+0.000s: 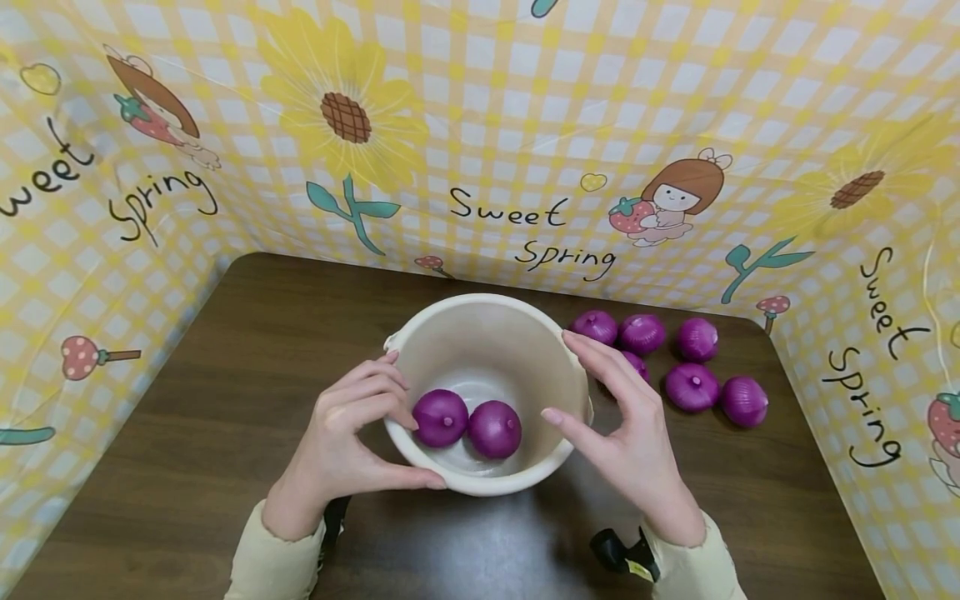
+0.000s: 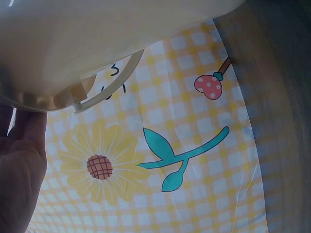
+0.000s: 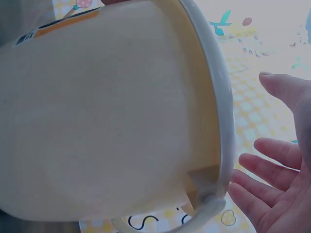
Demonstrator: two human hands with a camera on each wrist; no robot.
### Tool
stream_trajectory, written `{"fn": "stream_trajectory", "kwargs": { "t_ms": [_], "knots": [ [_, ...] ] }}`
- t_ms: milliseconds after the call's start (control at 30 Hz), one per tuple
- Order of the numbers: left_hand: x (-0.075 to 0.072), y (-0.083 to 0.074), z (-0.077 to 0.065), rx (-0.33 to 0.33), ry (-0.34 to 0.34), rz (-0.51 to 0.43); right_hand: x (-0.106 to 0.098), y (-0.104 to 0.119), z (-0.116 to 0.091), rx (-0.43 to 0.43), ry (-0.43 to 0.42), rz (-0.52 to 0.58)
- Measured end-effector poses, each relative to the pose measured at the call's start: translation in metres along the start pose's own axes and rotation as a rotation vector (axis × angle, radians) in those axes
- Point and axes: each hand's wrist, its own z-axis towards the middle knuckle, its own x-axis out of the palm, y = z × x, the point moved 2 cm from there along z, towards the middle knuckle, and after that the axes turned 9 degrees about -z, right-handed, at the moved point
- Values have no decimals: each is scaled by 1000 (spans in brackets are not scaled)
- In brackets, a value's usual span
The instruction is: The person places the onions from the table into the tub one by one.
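A cream plastic bucket (image 1: 510,483) stands on the table, with two purple onions (image 1: 441,418) side by side at its bottom. My left hand (image 1: 348,433) holds the bucket's left rim, its bent fingertips over the edge and its thumb stretched along the front rim. At the opposite rim is my right hand (image 1: 626,421), fingers extended and thumb spread apart over the opening. The right wrist view shows the right fingers (image 3: 272,170) loosely spread beside the rim, with nothing in them. In the left wrist view the bucket's handle (image 2: 116,85) hangs along its side.
Several more purple onions (image 1: 692,387) lie on the dark wooden table (image 1: 225,392) to the right of the bucket, one partly hidden by my right hand. A yellow checked cloth (image 1: 495,125) with flower and cartoon prints walls the table at the back and sides.
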Motion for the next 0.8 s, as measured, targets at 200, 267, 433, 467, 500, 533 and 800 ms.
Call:
{"fn": "stream_trajectory", "kwargs": {
  "t_ms": [200,267,433,467,500,533,800],
  "knots": [
    [-1,1,-1,-8,2,3,-8,10,4,34,-16,16],
    [0,1,-1,-9,2,2,-11,16,6,50,-16,17],
    [0,0,-2,-7,0,1,-17,20,8,100,-24,15],
    [0,0,-2,-6,-1,0,-18,19,8,108,-26,16],
    [0,0,-2,-6,-2,0,-18,18,7,114,-30,17],
    [0,0,-2,-5,-2,0,-19,17,7,117,-33,19],
    [0,1,-1,-1,-2,0,-22,-4,1,174,-54,55]
  ]
}}
